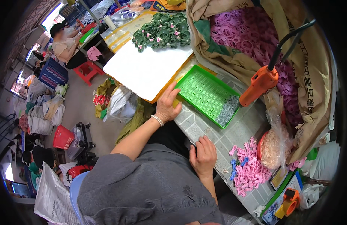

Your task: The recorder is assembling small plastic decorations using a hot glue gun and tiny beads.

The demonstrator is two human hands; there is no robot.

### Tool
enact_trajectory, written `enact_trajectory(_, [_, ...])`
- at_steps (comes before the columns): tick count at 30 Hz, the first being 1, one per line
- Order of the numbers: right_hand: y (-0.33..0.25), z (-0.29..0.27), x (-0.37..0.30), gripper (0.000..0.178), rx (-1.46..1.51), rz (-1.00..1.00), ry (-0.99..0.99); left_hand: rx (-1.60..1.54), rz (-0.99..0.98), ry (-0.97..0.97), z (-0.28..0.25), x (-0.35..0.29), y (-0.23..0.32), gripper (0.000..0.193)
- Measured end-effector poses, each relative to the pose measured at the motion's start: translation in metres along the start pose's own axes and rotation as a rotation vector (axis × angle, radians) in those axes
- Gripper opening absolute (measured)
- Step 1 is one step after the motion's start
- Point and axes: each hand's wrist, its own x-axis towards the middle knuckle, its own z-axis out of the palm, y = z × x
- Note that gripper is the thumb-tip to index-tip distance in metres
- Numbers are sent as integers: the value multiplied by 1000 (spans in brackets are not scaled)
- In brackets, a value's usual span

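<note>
My left hand (168, 104) rests at the near edge of a white board (143, 71), beside the left end of a green tray (203, 107). Its fingers are stretched out and hold nothing. On the table's front edge lies my right hand (203, 155), fingers loosely bent, thumb apart, nothing visible in it. Inside the tray is a plate with rows of small holes, and small grey metal pieces (229, 108) are heaped at its right end. An orange power screwdriver (259, 85) on a black cable leans over that end. To the right lies a pile of small pink plastic parts (250, 168).
Dark green ring-like pieces with pink flowers (162, 32) cover the board's far end. A large brown sack (312, 93) holds purple plastic parts (244, 32). A bag of pale pieces (272, 148) and an orange tape dispenser (289, 204) are at right. Another person (65, 47) sits far left.
</note>
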Motion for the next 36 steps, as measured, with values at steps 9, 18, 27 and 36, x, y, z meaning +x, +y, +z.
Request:
enact_trajectory(9, [-3,1,1,22,-27,-25,-15,-7,-17,-7,-2,-3,3,47])
enact_trajectory(18, [-5,4,3,17,-106,-35,-19,-19,-1,-26,-2,-2,0,50])
enact_trajectory(27, [-6,5,4,16,-151,-27,-21,-33,-14,-14,-4,0,3,48])
enact_trajectory(36, [-8,13,7,14,-215,-17,3,-73,-24,-13,-3,0,-3,49])
